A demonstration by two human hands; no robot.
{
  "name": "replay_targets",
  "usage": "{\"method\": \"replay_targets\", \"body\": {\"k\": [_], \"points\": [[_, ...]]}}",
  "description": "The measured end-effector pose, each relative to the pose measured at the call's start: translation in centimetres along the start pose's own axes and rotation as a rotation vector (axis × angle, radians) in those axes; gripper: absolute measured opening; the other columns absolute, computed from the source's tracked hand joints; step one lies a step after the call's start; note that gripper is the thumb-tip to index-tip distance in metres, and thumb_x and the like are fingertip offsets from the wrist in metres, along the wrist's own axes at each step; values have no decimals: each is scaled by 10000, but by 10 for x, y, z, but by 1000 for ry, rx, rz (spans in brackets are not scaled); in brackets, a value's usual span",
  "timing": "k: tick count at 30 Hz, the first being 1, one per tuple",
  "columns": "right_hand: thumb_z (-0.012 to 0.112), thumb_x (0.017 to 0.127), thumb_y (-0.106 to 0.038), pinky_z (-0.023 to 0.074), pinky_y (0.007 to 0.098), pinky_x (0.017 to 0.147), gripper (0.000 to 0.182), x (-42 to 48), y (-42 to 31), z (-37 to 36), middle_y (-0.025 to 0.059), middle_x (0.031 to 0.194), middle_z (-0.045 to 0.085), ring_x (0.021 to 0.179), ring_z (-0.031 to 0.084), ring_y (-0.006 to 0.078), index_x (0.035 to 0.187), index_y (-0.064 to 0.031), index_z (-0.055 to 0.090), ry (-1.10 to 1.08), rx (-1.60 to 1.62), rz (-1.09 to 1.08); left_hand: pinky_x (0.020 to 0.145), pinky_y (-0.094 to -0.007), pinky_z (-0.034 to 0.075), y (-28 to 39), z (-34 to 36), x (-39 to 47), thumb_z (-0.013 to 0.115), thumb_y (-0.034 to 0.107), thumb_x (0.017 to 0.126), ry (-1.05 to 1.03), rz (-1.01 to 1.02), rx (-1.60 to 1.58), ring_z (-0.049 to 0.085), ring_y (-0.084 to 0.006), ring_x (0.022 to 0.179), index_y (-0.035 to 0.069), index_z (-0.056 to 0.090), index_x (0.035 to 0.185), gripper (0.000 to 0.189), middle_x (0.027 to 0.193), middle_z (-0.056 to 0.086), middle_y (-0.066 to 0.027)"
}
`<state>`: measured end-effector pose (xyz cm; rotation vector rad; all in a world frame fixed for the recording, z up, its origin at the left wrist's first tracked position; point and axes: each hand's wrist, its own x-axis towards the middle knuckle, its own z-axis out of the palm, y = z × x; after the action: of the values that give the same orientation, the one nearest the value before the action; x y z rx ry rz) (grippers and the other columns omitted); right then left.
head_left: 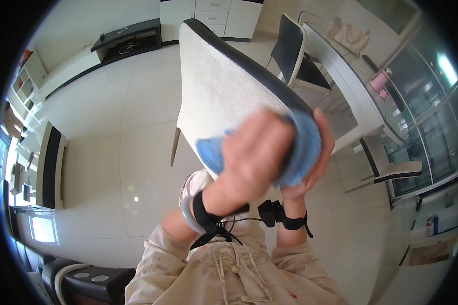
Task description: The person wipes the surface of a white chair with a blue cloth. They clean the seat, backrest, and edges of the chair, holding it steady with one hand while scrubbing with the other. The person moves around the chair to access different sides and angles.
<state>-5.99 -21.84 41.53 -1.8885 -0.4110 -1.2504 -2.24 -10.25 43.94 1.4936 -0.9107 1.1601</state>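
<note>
A white leather-look chair panel [221, 87] with a black edge stands tilted before me, one metal leg showing at its lower left. My left hand [255, 152], blurred, clutches a blue cloth [307, 145] against the panel's near right part. Another bunch of the cloth sticks out left of that hand. My right hand [322, 152] is at the chair's right edge, fingers curled around it beside the cloth. The cloth hides part of this grip. A bangle [191, 215] and a black strap are on my left wrist; a black strap with a small device [269, 213] is at my right.
A black-seated chair [290, 49] stands by a long white table [339, 68] bearing a pink bottle [379, 79]. Another chair [399, 171] is at right. A low TV cabinet [126, 38] lies behind, a coffee table [49, 164] at left, a dark sofa [99, 282] at lower left.
</note>
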Motion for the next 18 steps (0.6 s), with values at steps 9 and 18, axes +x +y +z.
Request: {"method": "replay_targets", "body": {"k": [9,18], "points": [[294,1004,-252,371,345,999,487,-7,-14,-3,132,1369,436,1209,450,227,1406,20,342,14,-151,82,577,-325,468,-5,-25,-37,688,-27,575,-151,-117,-24,569,-243,713,44,592,909,355,935,611,-80],[723,822,-380,457,358,796,615,-73,-55,-27,192,1100,551,916,563,262,1200,14,439,-158,77,184,648,-332,434,17,-56,-35,673,47,611,-432,-62,-263,492,-258,764,43,653,976,365,1023,548,-119]]}}
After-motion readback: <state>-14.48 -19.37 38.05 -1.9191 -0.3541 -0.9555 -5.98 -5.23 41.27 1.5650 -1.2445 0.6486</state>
